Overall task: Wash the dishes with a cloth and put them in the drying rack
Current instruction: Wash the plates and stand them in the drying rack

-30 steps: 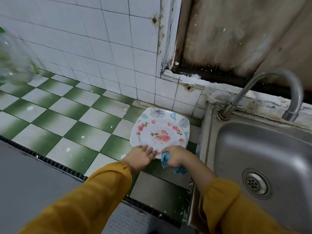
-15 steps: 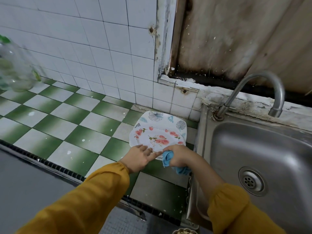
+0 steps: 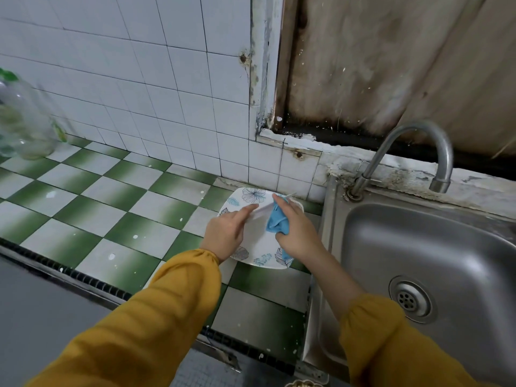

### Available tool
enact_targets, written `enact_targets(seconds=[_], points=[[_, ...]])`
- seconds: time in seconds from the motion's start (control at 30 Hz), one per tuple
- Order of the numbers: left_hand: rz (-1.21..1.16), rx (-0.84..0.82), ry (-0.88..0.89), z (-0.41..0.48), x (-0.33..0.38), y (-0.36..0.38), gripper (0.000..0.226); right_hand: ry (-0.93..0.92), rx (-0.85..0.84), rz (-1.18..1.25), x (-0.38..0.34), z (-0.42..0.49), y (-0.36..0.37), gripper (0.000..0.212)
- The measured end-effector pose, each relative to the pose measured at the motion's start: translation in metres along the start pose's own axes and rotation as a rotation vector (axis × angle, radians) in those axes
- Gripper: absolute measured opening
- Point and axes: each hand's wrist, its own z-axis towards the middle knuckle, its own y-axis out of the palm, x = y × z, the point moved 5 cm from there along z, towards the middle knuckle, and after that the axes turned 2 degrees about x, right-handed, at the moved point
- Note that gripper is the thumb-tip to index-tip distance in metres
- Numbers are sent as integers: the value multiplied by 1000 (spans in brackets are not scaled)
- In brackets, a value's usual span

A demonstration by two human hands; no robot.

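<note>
A square white plate with leaf prints (image 3: 258,243) lies on the green and white tiled counter (image 3: 92,213), next to the sink. Above it a second plate (image 3: 263,211) is tilted up almost edge-on, so its face is hidden. My left hand (image 3: 226,233) holds this raised plate by its left edge. My right hand (image 3: 300,233) grips a bunched blue cloth (image 3: 275,222) against the raised plate's right side. No drying rack is in view.
A steel sink (image 3: 435,247) with a drain and a curved tap (image 3: 413,135) lies to the right. A clear plastic jar (image 3: 25,127) stands at the far left by the tiled wall. The counter's dark front edge runs along the bottom left.
The floral plate that lay flat has been lifted and tipped up between my hands, uncovering a leaf-print plate beneath. My right hand with the cloth moved up and away from me.
</note>
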Motion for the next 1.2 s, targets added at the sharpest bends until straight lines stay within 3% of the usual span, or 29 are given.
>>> enact_targets(seconds=[0.37, 0.43, 0.57, 0.7, 0.8, 0.93, 1.03, 1.13, 1.2], points=[[55, -19, 20, 19, 10, 5, 35, 24, -23, 198, -6, 16, 1, 90], [8, 19, -76, 20, 14, 0, 35, -17, 49, 194, -3, 6, -5, 91], [-228, 232, -480, 23, 38, -26, 34, -167, 188, 232, 0, -16, -18, 82], [-450, 355, -557, 32, 96, -52, 44, -376, 192, 199, -2, -28, -25, 56], [-584, 382, -537, 33, 132, -67, 45, -365, 390, 164, 12, -24, -50, 57], [-711, 475, -515, 26, 167, -82, 40, -164, 604, 379, 24, -30, -101, 61], [-739, 570, -498, 24, 193, -90, 39, -473, 551, 284, -7, -64, -112, 58], [-875, 654, -569, 24, 201, -96, 38, -849, 417, 19, -10, -102, -115, 54], [-970, 668, -620, 20, 203, -96, 36, -891, 455, -150, 13, -109, -131, 55]])
